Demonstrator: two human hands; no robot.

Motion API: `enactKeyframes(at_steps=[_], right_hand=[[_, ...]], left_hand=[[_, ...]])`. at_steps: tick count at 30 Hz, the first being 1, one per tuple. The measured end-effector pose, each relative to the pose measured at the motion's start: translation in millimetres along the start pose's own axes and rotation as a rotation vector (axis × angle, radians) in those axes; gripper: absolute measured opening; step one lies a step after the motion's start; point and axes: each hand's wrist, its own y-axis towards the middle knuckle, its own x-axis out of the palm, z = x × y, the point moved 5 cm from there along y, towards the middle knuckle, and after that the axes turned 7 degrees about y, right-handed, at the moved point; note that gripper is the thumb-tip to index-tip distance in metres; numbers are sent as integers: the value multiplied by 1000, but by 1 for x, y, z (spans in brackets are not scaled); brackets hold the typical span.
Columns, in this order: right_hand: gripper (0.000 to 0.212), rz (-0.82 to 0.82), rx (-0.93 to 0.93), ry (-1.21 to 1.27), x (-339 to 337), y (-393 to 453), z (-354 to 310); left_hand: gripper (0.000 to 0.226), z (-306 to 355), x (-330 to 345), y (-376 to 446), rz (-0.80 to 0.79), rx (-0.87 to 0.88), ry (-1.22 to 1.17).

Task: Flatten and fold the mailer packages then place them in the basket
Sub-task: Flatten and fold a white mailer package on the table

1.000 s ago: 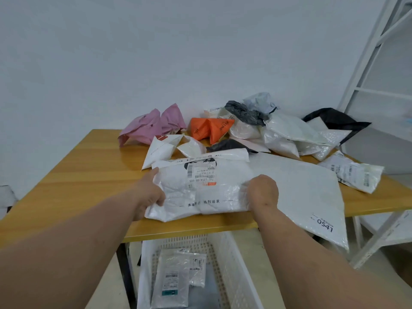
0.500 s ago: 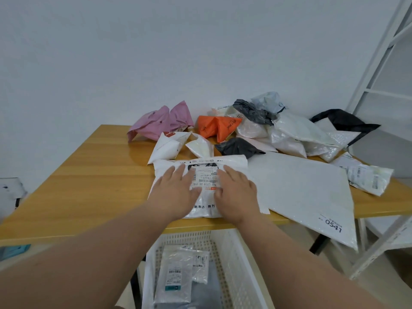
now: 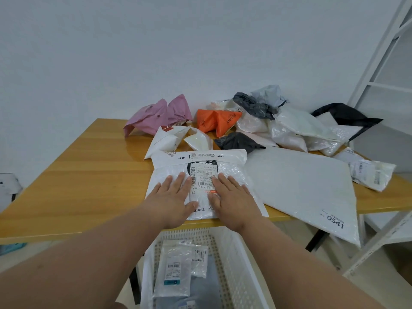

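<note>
Mailer in hand: a white bubble mailer point(image 3: 200, 172) lay at the bench's point(image 3: 89, 181) near edge.
Left hand point(image 3: 171, 199): fingers straight, pressing it flat.
Right hand point(image 3: 231, 201): the same, just beside.
Done: a few flat packages lay in the basket point(image 3: 236, 259) below, near.
Left: folding this one; the large mailer point(image 3: 301, 186) right, and the crumpled pile point(image 3: 256, 126) far.

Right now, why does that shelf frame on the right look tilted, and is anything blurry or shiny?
Head view: the wide-angle lens leans the white shelf frame inward; light is soft and even, with faint sheen on the wooden table and the large white mailer; the forearms at the bottom edge look soft, while the label between left hand and right hand stays sharp.
</note>
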Motion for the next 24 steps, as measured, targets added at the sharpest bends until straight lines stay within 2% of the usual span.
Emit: enactKeyframes(at_steps=[24], right_hand=[[57, -11, 16, -44, 15, 5, 3]], left_hand=[[73, 2, 7, 2, -69, -10, 8]])
